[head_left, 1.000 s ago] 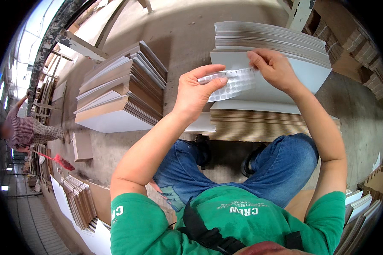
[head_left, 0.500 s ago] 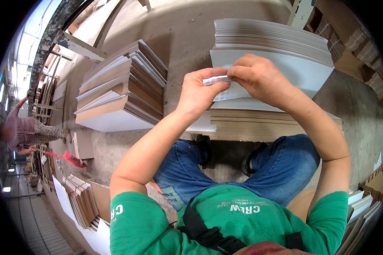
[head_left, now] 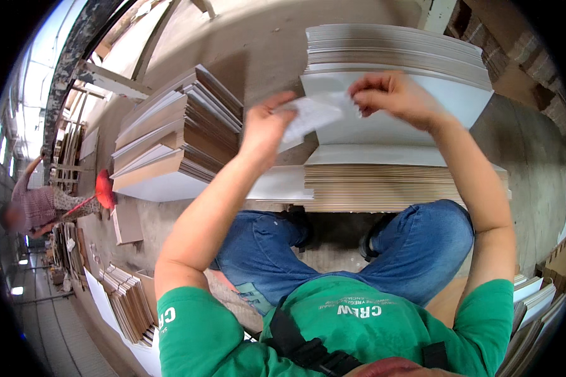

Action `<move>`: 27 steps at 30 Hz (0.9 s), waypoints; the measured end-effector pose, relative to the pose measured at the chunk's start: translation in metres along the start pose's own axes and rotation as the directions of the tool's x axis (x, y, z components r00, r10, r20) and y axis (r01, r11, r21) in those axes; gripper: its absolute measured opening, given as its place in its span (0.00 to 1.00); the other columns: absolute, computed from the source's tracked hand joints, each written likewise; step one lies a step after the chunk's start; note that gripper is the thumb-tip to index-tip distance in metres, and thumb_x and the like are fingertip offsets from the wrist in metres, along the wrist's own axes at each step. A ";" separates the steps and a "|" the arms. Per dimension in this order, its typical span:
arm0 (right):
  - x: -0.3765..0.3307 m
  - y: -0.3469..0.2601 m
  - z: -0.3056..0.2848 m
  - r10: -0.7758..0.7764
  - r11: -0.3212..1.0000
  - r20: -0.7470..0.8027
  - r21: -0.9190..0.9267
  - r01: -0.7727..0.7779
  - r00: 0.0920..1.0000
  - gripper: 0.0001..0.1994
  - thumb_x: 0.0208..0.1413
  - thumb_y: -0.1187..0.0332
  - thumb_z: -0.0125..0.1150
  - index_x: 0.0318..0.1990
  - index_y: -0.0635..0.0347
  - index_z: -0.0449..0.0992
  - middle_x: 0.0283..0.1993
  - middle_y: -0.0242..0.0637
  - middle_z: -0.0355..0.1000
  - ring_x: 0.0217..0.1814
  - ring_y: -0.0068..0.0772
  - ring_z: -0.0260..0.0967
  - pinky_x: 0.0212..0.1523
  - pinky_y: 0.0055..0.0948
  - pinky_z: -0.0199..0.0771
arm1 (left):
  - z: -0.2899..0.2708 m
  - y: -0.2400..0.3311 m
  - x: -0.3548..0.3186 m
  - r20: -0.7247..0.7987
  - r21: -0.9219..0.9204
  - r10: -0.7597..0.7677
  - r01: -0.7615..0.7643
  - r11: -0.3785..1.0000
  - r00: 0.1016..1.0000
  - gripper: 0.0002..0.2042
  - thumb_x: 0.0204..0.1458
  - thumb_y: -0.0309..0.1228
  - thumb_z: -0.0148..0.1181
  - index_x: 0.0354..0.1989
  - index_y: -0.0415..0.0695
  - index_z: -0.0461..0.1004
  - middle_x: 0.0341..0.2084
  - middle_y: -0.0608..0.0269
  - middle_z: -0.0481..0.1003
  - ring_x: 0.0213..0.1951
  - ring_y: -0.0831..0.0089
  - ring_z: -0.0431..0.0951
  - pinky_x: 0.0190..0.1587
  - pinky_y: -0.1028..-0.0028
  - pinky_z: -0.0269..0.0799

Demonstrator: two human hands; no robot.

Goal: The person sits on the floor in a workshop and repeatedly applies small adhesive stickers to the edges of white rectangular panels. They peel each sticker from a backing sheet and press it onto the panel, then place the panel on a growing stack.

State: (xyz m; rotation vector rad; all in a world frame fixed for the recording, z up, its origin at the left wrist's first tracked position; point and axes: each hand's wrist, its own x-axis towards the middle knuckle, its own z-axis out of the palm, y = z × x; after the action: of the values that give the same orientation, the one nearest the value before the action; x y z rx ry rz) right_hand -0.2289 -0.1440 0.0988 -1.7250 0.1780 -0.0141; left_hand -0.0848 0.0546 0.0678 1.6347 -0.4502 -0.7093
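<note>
My left hand (head_left: 264, 131), smeared by motion, pinches a sheet of round white stickers (head_left: 312, 117) between thumb and fingers. The sheet is blurred and spread out toward the right. Apart from it, my right hand (head_left: 393, 100) is closed in a pinch, with a small white piece at its fingertips, too blurred to name surely. Beneath my hands lies a large white panel (head_left: 383, 125) against a stack of white-faced boards (head_left: 390, 53). Nearer my knees, a stack of brown-edged boards (head_left: 390, 188) lies flat.
Left of my hands leans a fanned stack of boards (head_left: 170, 138). Other panels stand at the lower left (head_left: 129, 301) and lower right (head_left: 538, 308). At the far left a person (head_left: 41, 207) holds a broom with a red head (head_left: 105, 190). Metal frame legs (head_left: 116, 80) stand beyond.
My hands have drawn apart: the left went left with the sticker sheet, which has uncurled, and the right moved right. The person's red broom has swung toward the far side.
</note>
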 end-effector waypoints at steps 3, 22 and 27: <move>0.004 0.036 -0.048 0.106 0.934 -0.059 0.348 -0.079 0.993 0.10 0.54 0.67 0.51 0.37 0.64 0.71 0.33 0.34 0.70 0.35 0.22 0.67 0.38 0.23 0.71 | -0.021 -0.015 0.039 -0.152 0.314 0.378 -0.317 0.895 0.913 0.18 0.44 0.18 0.50 0.46 0.43 0.71 0.37 0.65 0.75 0.38 0.71 0.73 0.42 0.77 0.66; -0.011 0.209 -0.139 -0.441 0.168 -0.502 -0.860 -0.481 0.744 0.06 0.43 0.69 0.56 0.27 0.61 0.70 0.29 0.39 0.71 0.34 0.40 0.69 0.30 0.35 0.71 | 0.036 -0.102 0.157 -0.551 0.025 -0.053 0.080 0.997 0.833 0.16 0.34 0.36 0.71 0.25 0.35 0.74 0.29 0.57 0.75 0.33 0.70 0.72 0.38 0.70 0.66; -0.020 0.173 -0.164 -0.144 0.809 -0.813 -0.425 -0.406 0.564 0.08 0.45 0.66 0.61 0.28 0.62 0.73 0.24 0.33 0.71 0.25 0.28 0.69 0.25 0.27 0.69 | 0.046 -0.094 0.152 -0.601 -0.039 -0.022 -0.001 0.999 0.799 0.12 0.33 0.29 0.69 0.21 0.34 0.74 0.23 0.58 0.74 0.27 0.70 0.72 0.31 0.72 0.67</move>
State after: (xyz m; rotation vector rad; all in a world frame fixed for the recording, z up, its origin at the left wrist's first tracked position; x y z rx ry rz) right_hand -0.2862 -0.3287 -0.0427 -2.1910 1.1407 -0.7517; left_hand -0.0131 -0.0599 -0.0575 1.7222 0.0394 -0.1673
